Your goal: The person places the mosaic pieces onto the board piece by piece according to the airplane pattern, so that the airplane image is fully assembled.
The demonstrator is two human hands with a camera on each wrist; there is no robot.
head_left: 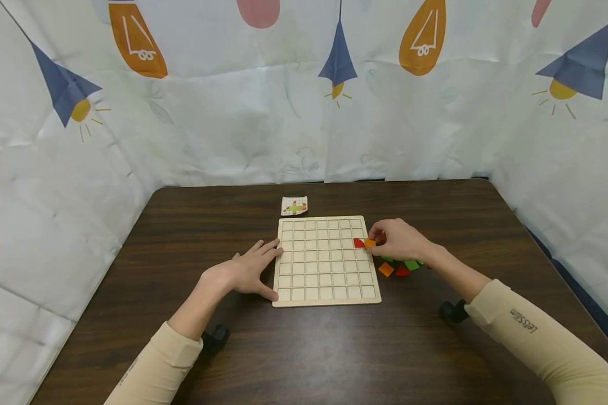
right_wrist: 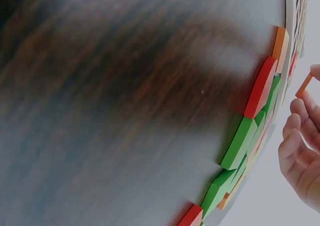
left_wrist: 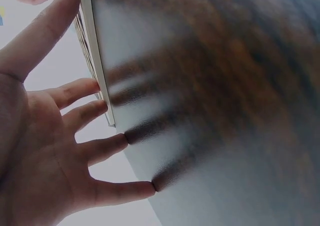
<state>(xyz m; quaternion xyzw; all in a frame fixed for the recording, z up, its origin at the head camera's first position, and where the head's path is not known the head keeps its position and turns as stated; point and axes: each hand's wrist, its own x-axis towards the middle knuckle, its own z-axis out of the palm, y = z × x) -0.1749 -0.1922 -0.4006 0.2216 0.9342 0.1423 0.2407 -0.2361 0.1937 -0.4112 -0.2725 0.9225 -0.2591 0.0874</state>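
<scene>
A wooden board (head_left: 319, 275) with a square grid lies on the table. My left hand (head_left: 248, 270) spreads its fingers at the board's left side, with the thumb at the near corner; in the left wrist view the thumb (left_wrist: 55, 25) and two fingertips meet the board's edge. Between thumb and fingers, my right hand (head_left: 400, 239) pinches an orange square tile (head_left: 369, 243) above the board's right edge. Beside that tile, a red curved piece (head_left: 358, 243) sits in a grid cell. The right wrist view shows the pinched tile (right_wrist: 304, 84) edge-on.
Right of the board lie loose pieces, partly hidden by the right hand: an orange square (head_left: 386, 269), a red piece (head_left: 402, 271) and several green pieces (right_wrist: 239, 143). A small pattern card (head_left: 294, 206) lies behind the board. A printed curtain (head_left: 233, 129) hangs past the table's far edge.
</scene>
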